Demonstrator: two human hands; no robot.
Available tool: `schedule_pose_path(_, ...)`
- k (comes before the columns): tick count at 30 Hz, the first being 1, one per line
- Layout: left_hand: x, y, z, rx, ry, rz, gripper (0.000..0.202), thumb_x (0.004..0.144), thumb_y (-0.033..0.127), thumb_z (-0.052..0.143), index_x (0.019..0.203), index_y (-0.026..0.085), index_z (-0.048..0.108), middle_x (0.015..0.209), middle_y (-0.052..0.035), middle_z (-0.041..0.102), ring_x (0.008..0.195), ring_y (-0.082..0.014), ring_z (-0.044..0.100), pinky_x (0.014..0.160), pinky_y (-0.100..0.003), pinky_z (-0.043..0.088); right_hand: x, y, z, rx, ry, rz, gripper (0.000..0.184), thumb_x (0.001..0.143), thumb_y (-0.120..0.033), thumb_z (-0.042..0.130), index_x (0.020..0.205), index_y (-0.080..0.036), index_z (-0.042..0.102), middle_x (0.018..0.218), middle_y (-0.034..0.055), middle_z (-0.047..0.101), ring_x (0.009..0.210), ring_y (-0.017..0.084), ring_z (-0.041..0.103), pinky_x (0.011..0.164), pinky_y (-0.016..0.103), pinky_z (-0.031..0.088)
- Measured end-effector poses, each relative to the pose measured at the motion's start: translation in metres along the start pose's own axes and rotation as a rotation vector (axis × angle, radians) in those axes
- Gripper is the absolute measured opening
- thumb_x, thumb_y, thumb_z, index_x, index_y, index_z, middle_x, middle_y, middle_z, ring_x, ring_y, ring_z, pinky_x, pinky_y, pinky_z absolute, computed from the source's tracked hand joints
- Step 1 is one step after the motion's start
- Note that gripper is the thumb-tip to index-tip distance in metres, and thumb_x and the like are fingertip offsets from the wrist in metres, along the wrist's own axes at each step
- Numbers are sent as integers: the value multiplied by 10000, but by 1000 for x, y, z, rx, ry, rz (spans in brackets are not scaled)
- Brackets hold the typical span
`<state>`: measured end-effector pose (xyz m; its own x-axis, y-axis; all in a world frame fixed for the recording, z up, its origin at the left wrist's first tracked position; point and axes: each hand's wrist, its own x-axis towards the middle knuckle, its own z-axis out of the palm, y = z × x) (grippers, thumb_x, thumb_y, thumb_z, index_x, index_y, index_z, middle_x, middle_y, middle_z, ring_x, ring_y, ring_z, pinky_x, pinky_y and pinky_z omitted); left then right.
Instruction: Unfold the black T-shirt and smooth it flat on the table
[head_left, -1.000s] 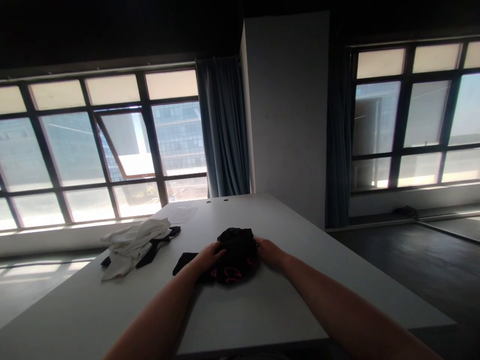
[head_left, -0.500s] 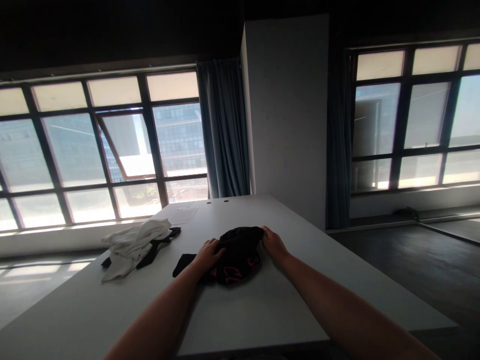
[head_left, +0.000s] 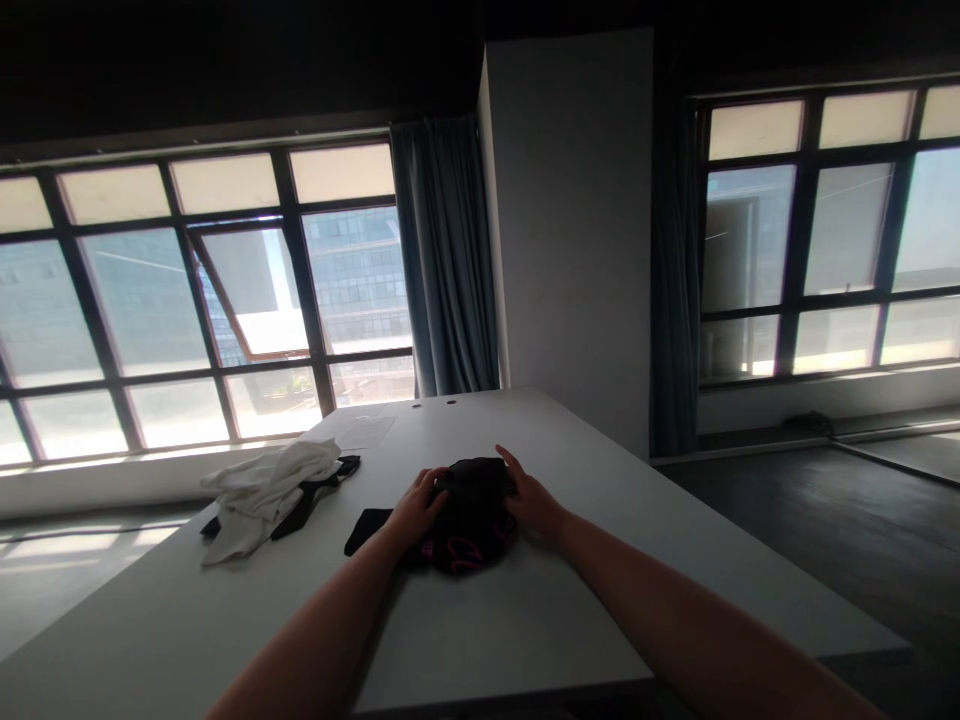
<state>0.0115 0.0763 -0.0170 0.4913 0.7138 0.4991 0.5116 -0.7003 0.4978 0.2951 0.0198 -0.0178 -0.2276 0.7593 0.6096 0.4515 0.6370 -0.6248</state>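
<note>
Both hands press in on a black garment (head_left: 469, 510) from either side: the left hand (head_left: 417, 503) has its fingers curled onto the near-left edge, and the right hand (head_left: 529, 497) lies flat against the right edge with fingers loosely spread, so neither grip is a true pinch, more a cupping hold that gathers the cloth between the palms. The desk (head_left: 525, 620), long and pale, carries everything and serves as the landmark; the garment sits about in the middle of it, straight ahead of the person. Half a second ago the right hand was farther out along the far right rim and the cloth lay wider; now that hand has come inward and the bundle is narrower and more bunched, which suggests the cloth is being folded or compacted. It looks soft and crumpled, black with pink lettering showing on the near side, and a flat dark flap (head_left: 365, 528) trails out to its left on the desk. Toward the desk's left side, well apart, lies a heap of white cloth (head_left: 262, 490) over dark fabric.
</note>
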Motion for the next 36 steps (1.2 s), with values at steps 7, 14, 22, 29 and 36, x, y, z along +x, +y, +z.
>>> schedule_pose_path(7, -8, 48, 1, -61, 42, 181, 518, 1034, 416, 444, 1536, 289, 437, 1537, -107, 473, 1381, -275, 500, 1190, -463, 410, -1, -1, 8, 4, -81, 2, 882, 813, -230, 630, 1599, -214, 229, 1097, 61, 716, 866, 208, 668, 804, 327, 525)
schedule_pose_path(14, -11, 66, 6, 137, -7, 257, 281, 951, 356, 589, 1203, 265, 673, 1462, -99, 544, 1351, -325, 492, 1165, -533, 400, -2, -5, 13, 31, -46, 44, 891, 826, -306, 677, 1566, -235, 186, 986, 21, 708, 748, 182, 629, 723, 300, 481)
schedule_pose_path(22, -7, 57, 7, 106, 72, 165, 262, 898, 237, 563, 1156, 230, 608, 1224, -91, 638, 1172, -274, 586, 1049, -465, 478, 4, 9, 11, -210, -105, 38, 191, 841, -317, 672, 793, -183, 544, 709, -22, 606, 659, 135, 519, 629, 247, 377)
schedule_pose_path(29, -4, 44, 11, 72, 78, 116, 230, 906, 264, 574, 1125, 229, 634, 1171, -85, 662, 1133, -265, 605, 1029, -450, 499, 1, 2, 12, -140, -252, 14, 243, 860, -226, 620, 1094, -180, 663, 1051, 63, 735, 940, 230, 667, 844, 318, 492)
schedule_pose_path(36, -2, 39, 10, 19, 39, 83, 278, 1012, 389, 472, 1125, 225, 666, 1159, -84, 671, 1127, -248, 615, 1051, -435, 492, 0, 13, 13, -138, -352, 76, 382, 906, -254, 590, 1274, -178, 663, 1238, 113, 721, 1102, 281, 670, 1010, 414, 486)
